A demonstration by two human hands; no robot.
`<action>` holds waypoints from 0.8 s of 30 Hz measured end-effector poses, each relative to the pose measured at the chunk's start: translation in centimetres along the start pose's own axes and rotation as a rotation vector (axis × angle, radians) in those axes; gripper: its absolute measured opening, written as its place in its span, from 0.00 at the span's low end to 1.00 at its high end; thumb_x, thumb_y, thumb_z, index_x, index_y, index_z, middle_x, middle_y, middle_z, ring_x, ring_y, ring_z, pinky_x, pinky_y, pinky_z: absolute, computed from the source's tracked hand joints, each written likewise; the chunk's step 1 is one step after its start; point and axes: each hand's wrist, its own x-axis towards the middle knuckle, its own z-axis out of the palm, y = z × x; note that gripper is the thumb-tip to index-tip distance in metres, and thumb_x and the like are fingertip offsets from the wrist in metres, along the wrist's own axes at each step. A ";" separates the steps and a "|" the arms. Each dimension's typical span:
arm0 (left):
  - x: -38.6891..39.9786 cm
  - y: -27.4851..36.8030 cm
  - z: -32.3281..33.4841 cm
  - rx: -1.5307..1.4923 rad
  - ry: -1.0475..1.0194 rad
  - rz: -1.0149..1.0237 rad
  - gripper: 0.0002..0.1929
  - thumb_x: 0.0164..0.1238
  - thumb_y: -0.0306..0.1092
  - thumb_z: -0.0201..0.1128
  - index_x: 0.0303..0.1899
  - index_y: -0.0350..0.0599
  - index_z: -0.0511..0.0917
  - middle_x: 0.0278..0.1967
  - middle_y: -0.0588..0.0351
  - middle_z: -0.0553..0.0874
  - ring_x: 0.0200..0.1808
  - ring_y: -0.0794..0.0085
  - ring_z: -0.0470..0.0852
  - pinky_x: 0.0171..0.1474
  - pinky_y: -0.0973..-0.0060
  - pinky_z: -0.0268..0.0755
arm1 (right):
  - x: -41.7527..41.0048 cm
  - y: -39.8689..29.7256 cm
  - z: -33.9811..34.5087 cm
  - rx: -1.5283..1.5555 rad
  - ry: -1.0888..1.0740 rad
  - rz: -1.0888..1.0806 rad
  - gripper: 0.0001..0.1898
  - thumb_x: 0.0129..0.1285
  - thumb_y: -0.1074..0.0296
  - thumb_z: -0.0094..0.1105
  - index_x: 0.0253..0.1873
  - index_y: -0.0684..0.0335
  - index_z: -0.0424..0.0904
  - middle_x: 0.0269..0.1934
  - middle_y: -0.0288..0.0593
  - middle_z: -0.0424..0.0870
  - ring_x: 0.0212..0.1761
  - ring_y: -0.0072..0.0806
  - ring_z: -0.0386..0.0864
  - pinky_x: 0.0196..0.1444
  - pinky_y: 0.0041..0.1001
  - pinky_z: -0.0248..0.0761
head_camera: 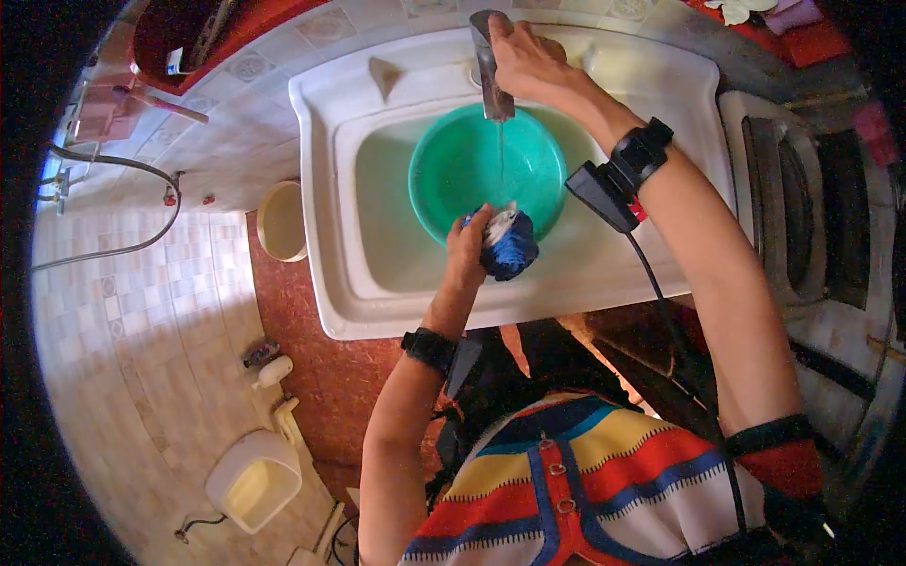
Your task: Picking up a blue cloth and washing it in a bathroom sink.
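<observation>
My left hand (468, 247) grips a bunched blue and white cloth (511, 247) over the near rim of a green plastic basin (460, 170). The basin stands in the white ceramic sink (386, 233). My right hand (531, 60) rests on the top of the metal faucet (488, 67), its fingers over the handle. A thin stream of water (501, 152) runs from the spout into the basin. What the right fingers do beneath the hand is partly hidden.
A washing machine (786, 184) stands right of the sink. Left are a pale bucket (282, 221), a hose (166, 230) on the tiled wall, and a white cistern (253, 481). A red shelf (159, 71) is at the upper left. A black cable (655, 283) hangs from my right wrist strap.
</observation>
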 end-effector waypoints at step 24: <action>-2.4 6.2 2.1 0.309 -0.403 0.053 0.44 0.43 0.31 0.69 0.61 0.38 0.50 0.52 0.43 0.68 0.53 0.58 0.70 0.54 0.67 0.64 | -16.3 3.3 8.0 1.091 -0.200 0.219 0.10 0.52 0.73 0.56 0.40 0.64 0.73 0.35 0.35 0.76 0.37 0.22 0.72 0.40 0.23 0.66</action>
